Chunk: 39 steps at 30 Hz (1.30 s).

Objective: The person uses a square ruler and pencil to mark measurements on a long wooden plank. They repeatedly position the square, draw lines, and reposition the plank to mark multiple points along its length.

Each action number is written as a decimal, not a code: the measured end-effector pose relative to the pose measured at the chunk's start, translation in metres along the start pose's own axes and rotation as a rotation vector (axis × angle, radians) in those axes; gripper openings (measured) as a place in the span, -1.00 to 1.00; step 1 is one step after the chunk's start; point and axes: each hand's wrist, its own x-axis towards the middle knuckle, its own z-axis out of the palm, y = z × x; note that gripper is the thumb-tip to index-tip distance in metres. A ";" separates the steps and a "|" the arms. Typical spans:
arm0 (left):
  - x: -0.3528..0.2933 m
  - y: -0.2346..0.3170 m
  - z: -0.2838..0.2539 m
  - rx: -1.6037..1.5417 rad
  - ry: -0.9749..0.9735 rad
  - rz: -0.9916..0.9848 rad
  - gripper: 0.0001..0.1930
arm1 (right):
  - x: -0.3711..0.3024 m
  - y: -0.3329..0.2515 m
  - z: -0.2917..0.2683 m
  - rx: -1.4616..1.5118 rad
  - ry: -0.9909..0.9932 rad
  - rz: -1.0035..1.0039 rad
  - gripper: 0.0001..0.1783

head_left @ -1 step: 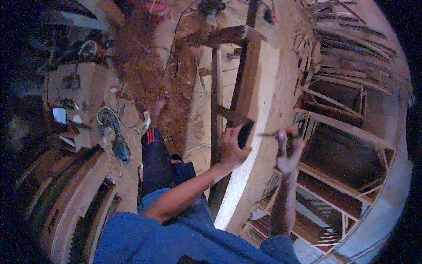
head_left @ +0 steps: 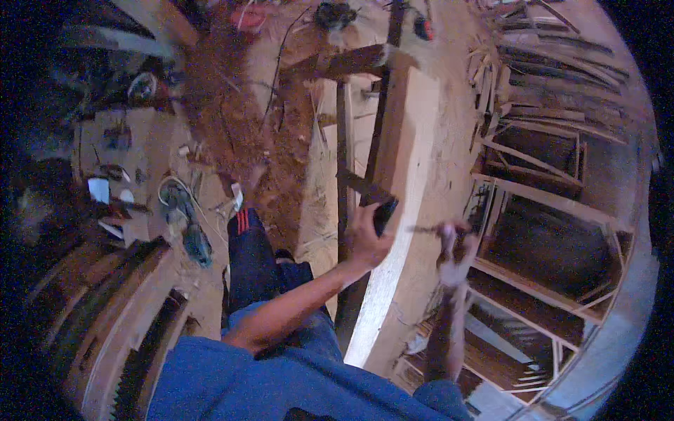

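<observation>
My left hand [head_left: 371, 242] reaches over a long wooden beam [head_left: 400, 259], whose right-hand side face is brightly lit. Its fingers and thumb curve around a small, dark, block-like thing [head_left: 386, 214] at the beam's upper edge. A dark flat strip [head_left: 361, 184] runs away from that spot to the left; I cannot tell whether the two are one piece. To the right of the beam, my right hand [head_left: 455, 249] is raised and blurred by motion. Between its fingers is a thin, dark, pencil-like stick [head_left: 423, 229], pointing left toward the beam.
Wooden frames [head_left: 554, 238] and stacked slats [head_left: 554, 112] line the right side. On the left are curved boards [head_left: 119, 330], a cardboard box [head_left: 144, 140] and a greenish power tool [head_left: 195, 242] with a cord. Sawdust and scraps cover the floor [head_left: 277, 168].
My left hand has shifted slightly left with the dark thing. My right hand and its stick are a little lower. The whole view has tilted slightly.
</observation>
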 end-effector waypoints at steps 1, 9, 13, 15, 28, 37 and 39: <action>-0.002 -0.010 -0.008 0.091 -0.038 0.009 -0.41 | -0.035 -0.002 -0.005 0.062 0.091 0.155 -0.81; -0.039 0.020 -0.099 1.056 -0.957 0.178 -0.58 | -0.308 0.002 -0.012 0.057 0.571 0.714 -0.56; -0.080 0.051 -0.057 1.316 -1.486 0.354 -0.57 | -0.351 -0.023 -0.017 -0.028 0.799 0.737 -0.67; -0.111 0.072 -0.035 1.389 -1.571 0.501 -0.47 | -0.363 -0.015 -0.002 0.026 0.918 0.815 -0.69; -0.193 0.080 0.085 1.405 -2.672 0.721 -0.64 | -0.384 -0.117 0.108 -0.057 2.039 1.361 -0.62; -0.286 0.039 0.112 1.454 -2.696 0.549 -0.66 | -0.435 -0.134 0.145 -0.237 2.293 1.585 -0.76; -0.315 0.021 0.112 1.348 -2.731 0.447 -0.70 | -0.479 -0.135 0.152 -0.323 2.202 1.681 -0.76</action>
